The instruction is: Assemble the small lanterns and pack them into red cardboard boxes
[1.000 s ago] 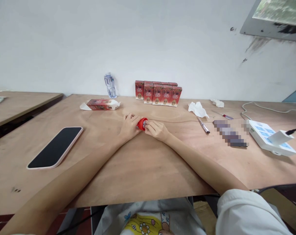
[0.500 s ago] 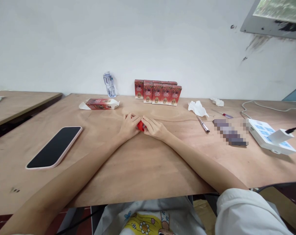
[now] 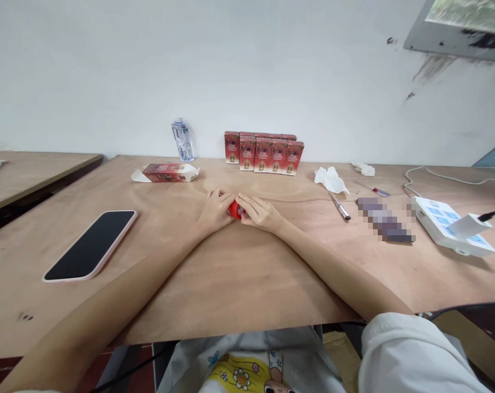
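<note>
A small red object [image 3: 235, 209] with greyish parts sits between my two hands at the middle of the wooden table; its kind is hard to make out. My left hand [image 3: 218, 209] is closed on its left side, fingers curled over the top. From the right, my right hand [image 3: 260, 213] grips it with fingers bent together. Much of the object is hidden by the fingers. Beyond the left hand, an opened red carton [image 3: 165, 173] lies on its side with white flaps out. Several upright red boxes [image 3: 263, 154] stand in rows behind the hands.
A phone [image 3: 91, 245] lies left, and a water bottle [image 3: 183, 140] stands by the wall. To the right are crumpled tissue [image 3: 331, 180], a screwdriver [image 3: 339, 207], another thin screwdriver [image 3: 380, 192], a blurred-out dark item [image 3: 384, 221] and a white power strip [image 3: 452, 226] with a plug.
Both hands stay on the red object in nearly the same place, with only a very slight shift of the fingers. Nothing else on the table has moved.
</note>
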The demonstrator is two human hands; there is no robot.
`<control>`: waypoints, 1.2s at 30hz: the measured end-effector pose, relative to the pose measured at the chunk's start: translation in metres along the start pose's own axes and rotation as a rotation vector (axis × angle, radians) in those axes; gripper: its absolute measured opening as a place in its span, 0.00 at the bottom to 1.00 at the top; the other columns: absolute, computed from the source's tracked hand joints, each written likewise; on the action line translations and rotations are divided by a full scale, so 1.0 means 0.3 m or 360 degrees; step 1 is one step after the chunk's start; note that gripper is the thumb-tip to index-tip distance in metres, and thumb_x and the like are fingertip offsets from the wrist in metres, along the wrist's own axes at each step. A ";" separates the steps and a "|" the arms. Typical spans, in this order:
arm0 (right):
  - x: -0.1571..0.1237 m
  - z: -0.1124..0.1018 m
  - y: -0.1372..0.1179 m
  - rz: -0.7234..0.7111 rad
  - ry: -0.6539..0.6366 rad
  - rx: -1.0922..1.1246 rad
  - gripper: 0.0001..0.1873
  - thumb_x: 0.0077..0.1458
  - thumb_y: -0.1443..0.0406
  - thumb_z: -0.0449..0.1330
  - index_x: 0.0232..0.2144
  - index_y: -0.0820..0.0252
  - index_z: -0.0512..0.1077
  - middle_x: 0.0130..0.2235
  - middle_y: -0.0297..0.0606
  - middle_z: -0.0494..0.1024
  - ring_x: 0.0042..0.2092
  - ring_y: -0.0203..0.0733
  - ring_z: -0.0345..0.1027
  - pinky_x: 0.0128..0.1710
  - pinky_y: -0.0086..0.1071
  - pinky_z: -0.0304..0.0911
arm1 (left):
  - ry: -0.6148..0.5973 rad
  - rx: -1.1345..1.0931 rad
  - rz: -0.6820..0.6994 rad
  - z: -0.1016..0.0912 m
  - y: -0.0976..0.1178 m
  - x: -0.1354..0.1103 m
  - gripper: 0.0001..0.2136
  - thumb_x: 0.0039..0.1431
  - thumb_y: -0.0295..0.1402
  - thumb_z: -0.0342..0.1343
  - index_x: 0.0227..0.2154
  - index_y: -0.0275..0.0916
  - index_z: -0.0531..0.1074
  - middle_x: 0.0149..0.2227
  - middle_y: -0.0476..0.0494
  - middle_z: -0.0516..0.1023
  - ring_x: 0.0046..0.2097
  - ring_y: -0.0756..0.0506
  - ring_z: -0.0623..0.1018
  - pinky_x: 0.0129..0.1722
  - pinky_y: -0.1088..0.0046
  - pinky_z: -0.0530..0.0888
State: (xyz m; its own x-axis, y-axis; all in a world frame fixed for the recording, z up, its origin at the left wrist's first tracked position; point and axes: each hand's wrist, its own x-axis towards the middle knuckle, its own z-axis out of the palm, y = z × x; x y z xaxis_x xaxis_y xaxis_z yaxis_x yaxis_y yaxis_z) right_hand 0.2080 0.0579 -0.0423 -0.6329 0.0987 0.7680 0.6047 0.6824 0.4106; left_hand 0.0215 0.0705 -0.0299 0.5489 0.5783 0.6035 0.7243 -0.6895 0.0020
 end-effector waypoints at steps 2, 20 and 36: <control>0.004 -0.006 0.001 0.0035 0.0031 0.0045 0.14 0.56 0.70 0.51 0.45 0.69 0.69 0.47 0.53 0.76 0.47 0.44 0.73 0.45 0.35 0.72 | 0.0013 -0.0001 -0.0013 0.007 -0.008 -0.002 0.10 0.52 0.36 0.55 0.36 0.39 0.71 0.37 0.44 0.79 0.40 0.41 0.70 0.40 0.62 0.62; 0.014 -0.012 0.013 0.0156 0.0152 0.0000 0.05 0.56 0.69 0.54 0.30 0.59 0.70 0.38 0.41 0.77 0.41 0.41 0.71 0.41 0.38 0.66 | 0.0121 0.0044 -0.0166 0.007 -0.014 -0.004 0.14 0.53 0.39 0.57 0.41 0.40 0.71 0.40 0.42 0.78 0.44 0.39 0.70 0.41 0.60 0.60; -0.002 0.005 0.020 0.0086 0.0064 -0.0064 0.06 0.58 0.69 0.53 0.33 0.58 0.70 0.38 0.39 0.76 0.43 0.39 0.69 0.47 0.39 0.59 | 0.0089 -0.0025 -0.0142 -0.001 -0.013 0.000 0.14 0.53 0.39 0.57 0.42 0.41 0.70 0.42 0.45 0.78 0.45 0.40 0.72 0.42 0.61 0.59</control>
State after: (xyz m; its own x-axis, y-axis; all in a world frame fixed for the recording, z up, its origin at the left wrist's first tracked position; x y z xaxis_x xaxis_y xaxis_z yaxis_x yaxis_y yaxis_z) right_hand 0.2113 0.0630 -0.0410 -0.5794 0.1049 0.8083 0.6570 0.6470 0.3870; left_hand 0.0186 0.0731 -0.0298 0.4578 0.6130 0.6440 0.7623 -0.6433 0.0704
